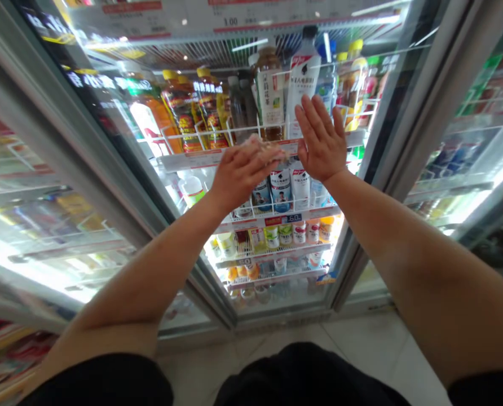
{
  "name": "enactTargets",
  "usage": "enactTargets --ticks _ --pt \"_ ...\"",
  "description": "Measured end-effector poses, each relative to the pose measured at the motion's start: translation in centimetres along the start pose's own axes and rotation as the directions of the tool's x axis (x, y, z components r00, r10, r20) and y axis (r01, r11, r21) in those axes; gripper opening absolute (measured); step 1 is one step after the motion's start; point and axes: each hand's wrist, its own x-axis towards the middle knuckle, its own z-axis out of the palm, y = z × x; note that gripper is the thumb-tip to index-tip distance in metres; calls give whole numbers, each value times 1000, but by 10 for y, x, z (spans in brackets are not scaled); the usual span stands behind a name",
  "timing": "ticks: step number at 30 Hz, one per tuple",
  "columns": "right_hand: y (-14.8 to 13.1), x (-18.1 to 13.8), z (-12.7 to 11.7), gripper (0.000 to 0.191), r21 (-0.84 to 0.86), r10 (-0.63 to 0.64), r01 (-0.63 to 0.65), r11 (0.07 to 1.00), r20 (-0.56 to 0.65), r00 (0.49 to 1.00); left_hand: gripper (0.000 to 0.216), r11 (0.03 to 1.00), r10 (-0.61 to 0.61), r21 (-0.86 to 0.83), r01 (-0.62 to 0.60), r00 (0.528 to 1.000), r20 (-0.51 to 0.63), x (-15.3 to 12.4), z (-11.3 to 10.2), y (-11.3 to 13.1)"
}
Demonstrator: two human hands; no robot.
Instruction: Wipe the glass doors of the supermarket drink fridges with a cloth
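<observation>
In the head view my left hand (245,169) is in front of the glass door (272,309) of a drinks fridge, its fingers stretched forward over a pale crumpled cloth (282,153). Only small bits of the cloth show past the fingers, so I cannot make out its exact kind. To the right, my right hand (322,138) is spread flat with its palm toward the glass and holds nothing. It covers part of a white-labelled bottle (304,70) that stands behind the door. A brown tea bottle (272,93) shows between the hands.
Wire shelves behind the glass carry yellow-capped bottles (211,107), blue-and-white bottles (281,189) and small cups (285,234). Metal door frames (429,107) stand on both sides, with more fridge doors beyond them. Pale floor tiles (272,361) lie below. Packaged goods (14,361) sit at lower left.
</observation>
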Motion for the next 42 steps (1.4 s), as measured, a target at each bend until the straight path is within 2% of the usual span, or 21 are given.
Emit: enactTargets --ticks 2,3,6,8,9,12,14,15,17,19,21,23,25,27,29,32,34,36,38,39,42 --pt "0 0 1 60 1 2 -2 1000 0 1000 40 998 50 -43 -47 996 71 11 -2 -8" --pt "0 0 1 60 3 4 -4 1000 2 1000 38 999 21 -52 -17 997 79 19 -4 -17" --pt "0 0 1 61 6 8 -8 1000 2 1000 36 976 -215 -15 216 976 12 47 -17 -40" --pt "0 0 1 61 6 8 -8 1000 -2 1000 40 936 -353 -2 353 935 -24 58 -23 -40" --pt "0 0 1 60 6 7 -7 1000 -3 1000 42 927 -375 -13 375 927 -1 59 -25 -34" --pt "0 0 2 60 10 5 -5 1000 -5 1000 47 964 -235 -78 254 952 197 59 -26 -15" --pt "1 0 2 60 5 3 -3 1000 -7 1000 46 986 -129 -69 152 956 263 65 -26 -19" --pt "1 0 2 60 0 3 -3 1000 -7 1000 45 988 -145 -20 154 960 239 71 -27 -26" --pt "1 0 2 60 -10 1 -1 1000 -7 1000 42 955 -283 120 270 952 115 86 -28 -46" --pt "1 0 2 60 -12 2 -2 1000 -6 1000 42 878 -436 213 428 900 -14 97 -26 -59" --pt "1 1 2 60 -7 7 -7 1000 -5 1000 44 851 -479 195 487 873 -90 99 -21 -54" --pt "0 1 2 60 2 12 -12 1000 -3 1000 46 920 -381 82 382 924 -34 94 -17 -39" --pt "0 1 1 60 10 14 -14 1000 -1 1000 45 973 -214 -57 222 969 121 91 -15 -28" --pt "-1 1 0 60 17 19 -19 1000 3 1000 45 977 -165 -96 190 961 221 95 -19 -28" --pt "-1 1 -1 61 25 29 -29 999 8 1000 47 961 -271 -13 277 947 174 104 -23 -36" --pt "-1 1 -1 61 28 38 -38 999 19 999 49 913 -403 74 402 915 -9 113 -24 -38" --pt "-1 1 0 61 22 37 -38 999 26 999 48 936 -351 23 350 936 20 109 -18 -27" --pt "-1 1 1 61 16 31 -31 999 22 999 48 971 -203 -96 218 968 146 101 -11 -15" --pt "0 1 1 61 11 24 -24 1000 18 1000 48 977 -86 -171 126 971 223 96 -6 -15" --pt "0 1 1 61 9 23 -23 1000 19 1000 47 980 -89 -157 123 974 207 95 -5 -20" --pt "0 1 0 61 19 26 -26 999 28 999 47 970 -243 8 243 970 -2 98 -7 -40"
